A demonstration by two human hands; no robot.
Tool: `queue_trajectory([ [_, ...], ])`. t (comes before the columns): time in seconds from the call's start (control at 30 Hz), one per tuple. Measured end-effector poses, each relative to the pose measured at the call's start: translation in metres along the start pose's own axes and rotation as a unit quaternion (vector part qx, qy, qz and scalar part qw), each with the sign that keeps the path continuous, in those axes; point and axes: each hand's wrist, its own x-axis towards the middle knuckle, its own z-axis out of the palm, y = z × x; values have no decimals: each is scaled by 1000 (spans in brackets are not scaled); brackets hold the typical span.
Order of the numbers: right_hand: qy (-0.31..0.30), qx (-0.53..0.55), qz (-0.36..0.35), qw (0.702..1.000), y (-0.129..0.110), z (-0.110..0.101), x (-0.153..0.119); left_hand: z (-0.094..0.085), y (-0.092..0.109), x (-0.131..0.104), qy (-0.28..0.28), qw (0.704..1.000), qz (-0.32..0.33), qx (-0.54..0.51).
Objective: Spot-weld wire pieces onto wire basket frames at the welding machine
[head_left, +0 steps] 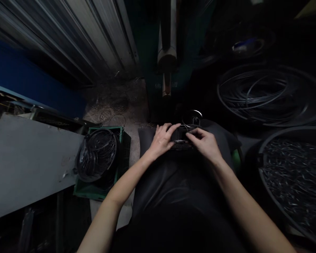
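In the head view, a shiny metal wire frame (180, 141) with curved rims lies across my lap, between my two hands. My left hand (162, 138) is closed around its left side, thumb below and fingers over the top. At the right side, my right hand (204, 141) has thumb and fingertips pinched together, and a thin wire seems to run up from them. Darkness hides exactly what that pinch holds. Just beyond the frame, a round metal rim (196, 113) stands up by dark machinery.
A dark basin (218, 92) of wire rings is at the right, with a larger tub (264, 175) of small bent metal pieces nearer. On the left, a bucket (80, 165) of wire rings sits over a green crate (88, 191), beside a grey panel (28, 165). A machine spindle (166, 58) hangs ahead.
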Motion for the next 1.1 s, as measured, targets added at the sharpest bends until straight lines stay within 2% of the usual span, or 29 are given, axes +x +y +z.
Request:
queue_trajectory([
  [0.17, 12, -50, -15, 999, 1, 4, -2, 1, -1, -3, 2, 1000, -4, 12],
  [0.33, 17, -70, -22, 997, -9, 4, -7, -7, 1, -2, 8, 1000, -5, 24],
  [0.57, 50, -124, -110, 985, -37, 12, -3, -20, -2, 0, 51, 996, -2, 75],
  [0.8, 67, -121, -200, 970, -47, 27, 13, -29, -14, 8, 113, 990, -2, 82],
  [1.1, 83, -149, -269, 948, -57, 38, 41, -30, -34, 25, 149, 985, 5, 85],
])
